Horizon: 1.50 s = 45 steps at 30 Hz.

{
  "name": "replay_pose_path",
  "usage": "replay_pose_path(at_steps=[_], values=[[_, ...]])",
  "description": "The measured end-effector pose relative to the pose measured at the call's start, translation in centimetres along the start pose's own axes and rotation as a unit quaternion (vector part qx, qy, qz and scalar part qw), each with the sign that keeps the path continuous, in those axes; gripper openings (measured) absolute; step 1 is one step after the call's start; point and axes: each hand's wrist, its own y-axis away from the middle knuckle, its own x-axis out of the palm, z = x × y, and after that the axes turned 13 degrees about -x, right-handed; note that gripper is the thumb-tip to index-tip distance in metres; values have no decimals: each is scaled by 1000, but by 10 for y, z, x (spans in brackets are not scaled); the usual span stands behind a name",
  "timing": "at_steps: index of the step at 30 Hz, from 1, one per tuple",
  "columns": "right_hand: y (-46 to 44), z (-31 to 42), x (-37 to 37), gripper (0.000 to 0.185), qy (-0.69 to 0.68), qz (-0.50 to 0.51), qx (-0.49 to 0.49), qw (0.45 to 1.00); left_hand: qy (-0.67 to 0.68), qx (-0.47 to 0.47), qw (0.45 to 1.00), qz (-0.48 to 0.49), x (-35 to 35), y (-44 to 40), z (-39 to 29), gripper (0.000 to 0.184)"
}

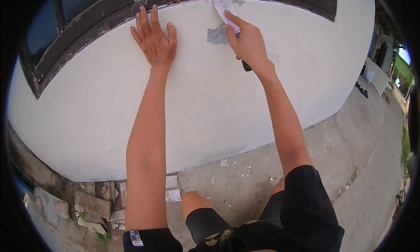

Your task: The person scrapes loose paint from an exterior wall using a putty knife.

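Observation:
My right hand (251, 44) grips the dark handle of a scraper (225, 15), whose broad blade is whitish. The blade tilts up and to the left, its end against the wall just under the window frame. Beside and below it, a grey bare patch (217, 35) shows in the white wall (205, 99). My left hand (156, 40) lies flat on the wall further left, fingers spread, tips close to the lower edge of the frame. It holds nothing.
The dark wooden window frame (87, 29) above has worn, flaking paint. Broken tiles and boards (92, 204) lie at the wall's foot on the left. Small white chips dot the concrete ground (245, 177). Dark sandals (362, 90) lie at the right.

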Motion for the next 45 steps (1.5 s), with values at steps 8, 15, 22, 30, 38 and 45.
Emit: replay_pose_path(at_steps=[8, 15, 22, 30, 38, 45], values=[[4, -4, 1, 40, 9, 2, -13, 1000, -1, -6, 1000, -5, 0, -2, -2, 61], [14, -7, 0, 40, -4, 4, -22, 1000, 7, -3, 1000, -20, 3, -4, -1, 60], [9, -2, 3, 41, 9, 1, -24, 1000, -1, 3, 1000, -4, 0, -1, 0, 62], [13, 8, 7, 40, 35, -11, -36, 999, 6, -1, 1000, -10, 0, -1, 0, 60], [14, 16, 4, 40, 22, 20, -12, 999, 14, 5, 1000, -2, -1, -1, -1, 61], [-1, 15, 17, 41, 10, -13, -42, 999, 8, -1, 1000, -4, 0, 0, -2, 61]])
